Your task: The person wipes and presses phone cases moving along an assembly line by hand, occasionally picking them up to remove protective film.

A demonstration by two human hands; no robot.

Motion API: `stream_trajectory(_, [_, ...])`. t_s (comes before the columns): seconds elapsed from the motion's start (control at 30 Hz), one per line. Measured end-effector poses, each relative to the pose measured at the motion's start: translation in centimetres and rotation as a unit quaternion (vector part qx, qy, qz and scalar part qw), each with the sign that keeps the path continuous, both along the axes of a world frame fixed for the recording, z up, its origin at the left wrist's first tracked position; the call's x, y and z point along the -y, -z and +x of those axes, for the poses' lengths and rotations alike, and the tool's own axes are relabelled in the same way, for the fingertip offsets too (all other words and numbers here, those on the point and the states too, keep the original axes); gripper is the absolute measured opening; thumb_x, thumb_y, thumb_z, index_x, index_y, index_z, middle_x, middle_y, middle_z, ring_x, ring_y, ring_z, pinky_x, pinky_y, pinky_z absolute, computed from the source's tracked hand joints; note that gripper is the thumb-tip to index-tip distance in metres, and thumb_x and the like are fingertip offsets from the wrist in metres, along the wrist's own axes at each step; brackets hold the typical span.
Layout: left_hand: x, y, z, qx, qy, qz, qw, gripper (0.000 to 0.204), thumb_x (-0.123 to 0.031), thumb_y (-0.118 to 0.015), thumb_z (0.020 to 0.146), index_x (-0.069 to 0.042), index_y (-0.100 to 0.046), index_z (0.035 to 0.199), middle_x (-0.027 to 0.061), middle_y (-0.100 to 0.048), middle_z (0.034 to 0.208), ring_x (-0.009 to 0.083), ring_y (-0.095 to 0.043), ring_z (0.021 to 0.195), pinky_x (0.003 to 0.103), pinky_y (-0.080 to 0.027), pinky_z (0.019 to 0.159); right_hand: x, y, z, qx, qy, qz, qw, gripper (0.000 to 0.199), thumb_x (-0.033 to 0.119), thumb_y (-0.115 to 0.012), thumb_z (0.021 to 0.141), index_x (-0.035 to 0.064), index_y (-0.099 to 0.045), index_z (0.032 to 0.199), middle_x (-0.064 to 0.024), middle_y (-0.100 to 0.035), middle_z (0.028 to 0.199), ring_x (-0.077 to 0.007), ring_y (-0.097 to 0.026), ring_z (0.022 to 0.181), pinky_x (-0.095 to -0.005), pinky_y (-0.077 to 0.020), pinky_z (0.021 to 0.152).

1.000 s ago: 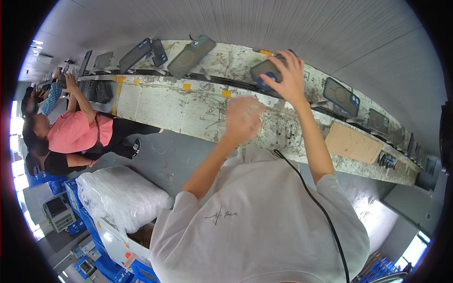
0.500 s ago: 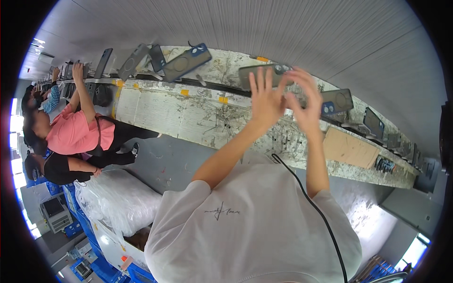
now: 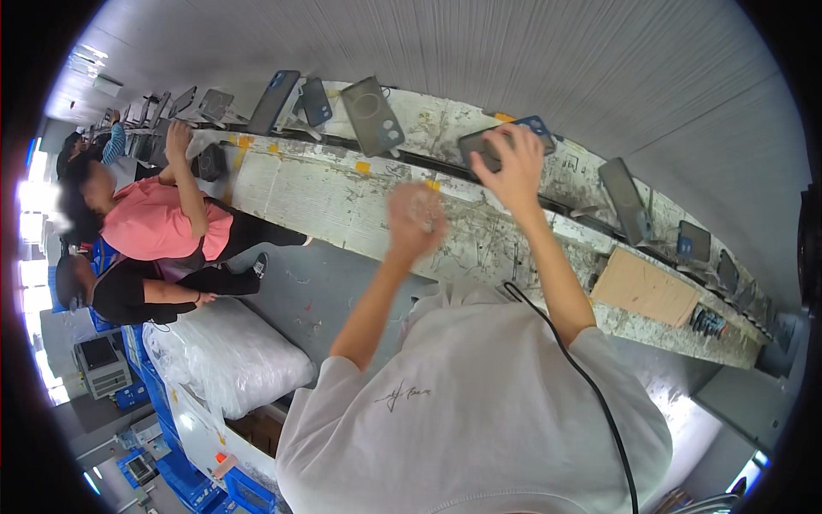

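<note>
Nearest the camera, at 6 o'clock, a white shirt (image 3: 479, 428) and a black cable (image 3: 591, 385) running over its shoulder are seen. Both forearms are raised toward 12 o'clock. The left hand (image 3: 415, 218) is blurred and loosely curled over the worn white bench (image 3: 317, 193); whether anything is held in it cannot be told. The right hand (image 3: 514, 163) is laid on a dark phone-case back (image 3: 479, 147) at 12 o'clock, with the fingers spread over its edge; a grasp appears to be under way, though full closure cannot be confirmed.

Along the far strip of the bench, further case backs (image 3: 372, 116) are propped in a row from 11 o'clock to 2 o'clock, so the line is judged to be well stocked and most pieces are judged to remain unhandled. A brown board (image 3: 644, 287) lies at 3 o'clock.

At 9 o'clock, a person in a pink shirt (image 3: 158, 227) is seated with one hand raised to the bench. A bulging clear bag (image 3: 223, 355) is placed at 8 o'clock, above blue crates (image 3: 171, 467)
</note>
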State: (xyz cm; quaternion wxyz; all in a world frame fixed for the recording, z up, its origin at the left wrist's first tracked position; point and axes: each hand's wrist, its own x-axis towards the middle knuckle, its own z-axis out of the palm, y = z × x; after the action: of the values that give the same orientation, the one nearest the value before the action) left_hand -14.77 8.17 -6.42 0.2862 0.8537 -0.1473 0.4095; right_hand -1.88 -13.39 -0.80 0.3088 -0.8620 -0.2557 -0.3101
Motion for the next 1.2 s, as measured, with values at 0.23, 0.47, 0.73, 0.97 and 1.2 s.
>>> stream_trajectory(0.23, [-4.7,-9.4,12.2,-0.147,0.043,0.082,0.985,0.072,-0.048,-0.073,0.104,-0.011,-0.057,0.163,0.0151,-0.055,0.169,0.0404,-0.041,0.163,0.06,-0.029,0.132,11.0,-0.2,-2.3,-0.017,0.054,-0.052,0.997,0.044,0.039,-0.086,0.085,0.0173,-0.079,0.123,-0.0103,-0.065,0.138,-0.0384,-0.056,0.14,-0.0641,-0.0327,0.121])
stream_trajectory(0.47, [9.5,-6.2,14.8,-0.276,0.072,0.206,0.936,0.079,-0.07,-0.043,0.114,-0.017,-0.044,0.173,0.0078,-0.038,0.182,0.0299,-0.031,0.17,0.064,-0.016,0.139,22.2,-0.4,-5.7,-0.136,0.191,-0.143,0.962,0.068,0.052,-0.082,0.09,0.0351,-0.069,0.154,-0.0141,-0.044,0.176,-0.0501,-0.02,0.169,-0.0725,-0.0051,0.134])
stream_trajectory(0.73, [18.4,-8.0,8.0,-0.183,0.135,0.123,0.966,0.073,-0.048,-0.061,0.109,-0.007,-0.048,0.168,0.0185,-0.037,0.18,0.0352,-0.026,0.171,0.071,-0.01,0.137,15.1,-8.1,-6.5,-0.174,0.119,0.116,0.971,0.047,0.028,-0.077,0.103,0.0096,-0.072,0.146,-0.016,-0.062,0.16,-0.0397,-0.05,0.156,-0.0517,-0.037,0.129])
stream_trajectory(0.97, [13.9,-7.2,-4.2,-0.276,0.3,-0.069,0.911,0.047,-0.013,-0.073,0.1,-0.003,-0.067,0.146,0.0214,-0.055,0.164,0.04,-0.045,0.161,0.065,-0.025,0.135,1.4,-6.1,-1.5,-0.103,0.005,-0.074,0.992,0.067,0.051,-0.072,0.106,0.0079,-0.062,0.157,-0.0259,-0.05,0.169,-0.0516,-0.038,0.161,-0.0644,-0.0326,0.129])
stream_trajectory(1.2, [5.3,-6.3,-7.1,-0.237,0.109,-0.23,0.938,0.026,0.005,-0.071,0.095,-0.005,-0.081,0.117,0.0141,-0.076,0.129,0.031,-0.072,0.121,0.041,-0.057,0.104,7.5,0.4,-0.2,-0.197,0.154,-0.169,0.953,0.103,0.077,-0.062,0.102,0.007,-0.039,0.174,-0.0286,-0.028,0.182,-0.053,-0.019,0.17,-0.0774,-0.0133,0.13])
